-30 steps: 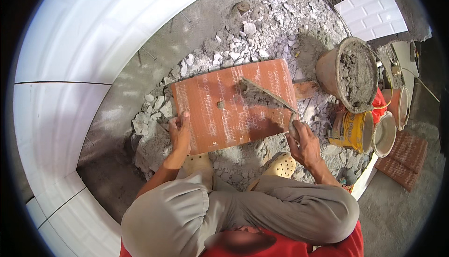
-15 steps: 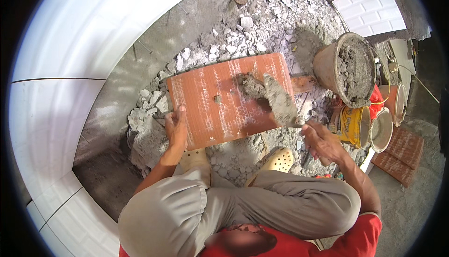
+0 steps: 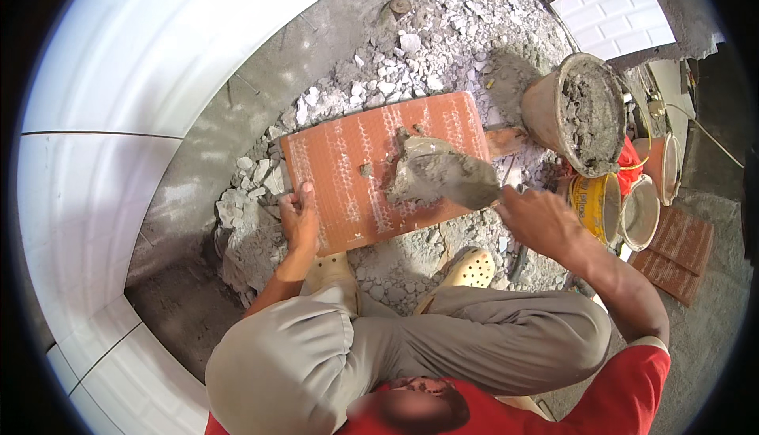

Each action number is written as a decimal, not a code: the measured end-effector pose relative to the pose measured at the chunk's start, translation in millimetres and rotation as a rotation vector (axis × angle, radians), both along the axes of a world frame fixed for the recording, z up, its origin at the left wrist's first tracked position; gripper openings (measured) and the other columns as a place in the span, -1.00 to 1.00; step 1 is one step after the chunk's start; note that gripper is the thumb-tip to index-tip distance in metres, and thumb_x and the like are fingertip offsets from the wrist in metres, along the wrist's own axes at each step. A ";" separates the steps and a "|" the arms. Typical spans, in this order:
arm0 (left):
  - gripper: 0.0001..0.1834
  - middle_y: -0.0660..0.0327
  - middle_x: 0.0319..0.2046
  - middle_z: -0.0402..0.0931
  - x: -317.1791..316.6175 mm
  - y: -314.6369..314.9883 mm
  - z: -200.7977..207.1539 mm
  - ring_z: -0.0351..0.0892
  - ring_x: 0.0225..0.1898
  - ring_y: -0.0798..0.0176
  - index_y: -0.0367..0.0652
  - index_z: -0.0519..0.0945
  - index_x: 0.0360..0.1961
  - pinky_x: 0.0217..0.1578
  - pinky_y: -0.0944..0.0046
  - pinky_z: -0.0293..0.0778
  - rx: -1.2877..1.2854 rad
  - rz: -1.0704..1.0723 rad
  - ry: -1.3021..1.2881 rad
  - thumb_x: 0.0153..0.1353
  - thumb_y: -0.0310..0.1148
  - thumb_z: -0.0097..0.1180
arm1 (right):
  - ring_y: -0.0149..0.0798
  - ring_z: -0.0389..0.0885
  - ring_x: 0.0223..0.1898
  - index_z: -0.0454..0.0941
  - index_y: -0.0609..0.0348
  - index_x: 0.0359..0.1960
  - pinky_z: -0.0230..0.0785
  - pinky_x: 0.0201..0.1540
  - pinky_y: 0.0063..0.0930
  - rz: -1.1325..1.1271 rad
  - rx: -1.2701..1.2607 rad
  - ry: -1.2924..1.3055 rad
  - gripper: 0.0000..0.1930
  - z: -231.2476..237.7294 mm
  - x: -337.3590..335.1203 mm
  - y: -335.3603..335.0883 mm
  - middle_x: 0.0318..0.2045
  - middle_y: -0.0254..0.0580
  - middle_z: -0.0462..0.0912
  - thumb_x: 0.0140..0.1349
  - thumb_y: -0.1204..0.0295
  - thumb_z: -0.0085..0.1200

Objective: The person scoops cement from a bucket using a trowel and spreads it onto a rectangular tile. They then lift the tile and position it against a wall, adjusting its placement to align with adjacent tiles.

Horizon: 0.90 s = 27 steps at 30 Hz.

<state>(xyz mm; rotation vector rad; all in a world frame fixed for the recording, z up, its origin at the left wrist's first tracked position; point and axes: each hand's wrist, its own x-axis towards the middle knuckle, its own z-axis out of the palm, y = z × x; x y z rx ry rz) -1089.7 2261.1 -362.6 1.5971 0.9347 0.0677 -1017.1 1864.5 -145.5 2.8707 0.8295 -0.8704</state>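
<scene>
A reddish-brown tile [image 3: 340,190] lies back-side up over the rubble in front of me, its ridged surface streaked with white. My left hand [image 3: 300,220] grips the tile's near left edge, thumb on top and fingers mostly hidden beneath. In my right hand [image 3: 541,221] is the handle of a trowel [image 3: 466,182], whose mortar-smeared blade is over the tile's right half. Grey mortar [image 3: 407,178] shows at the blade's left side, touching the tile. A small separate dab of mortar [image 3: 365,170] sits left of it.
A bucket of mortar [image 3: 591,115] stands at the right, with a yellow can [image 3: 589,202] and other pails nearer me. White tile [image 3: 613,12] leans at the far right; brown tiles [image 3: 672,257] lie at right. White wall tiles [image 3: 99,174] curve along the left. Broken rubble [image 3: 411,59] covers the ground beyond.
The trowel blade has swung leftward and turned flatter across the mortar on the tile. My right hand has shifted slightly left and up. My left hand stays at the tile's edge.
</scene>
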 end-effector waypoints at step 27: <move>-0.31 0.09 -0.17 0.44 -7.2 19.4 -33.5 0.42 -0.15 0.23 -0.36 0.41 -0.06 -0.07 0.14 0.46 0.079 -0.156 -0.023 0.40 0.18 0.22 | 0.43 0.65 -0.15 0.57 0.37 -0.15 0.45 0.01 0.23 -0.202 0.066 0.322 -0.52 -31.1 27.8 -35.1 -0.28 0.34 0.68 0.57 0.09 -0.16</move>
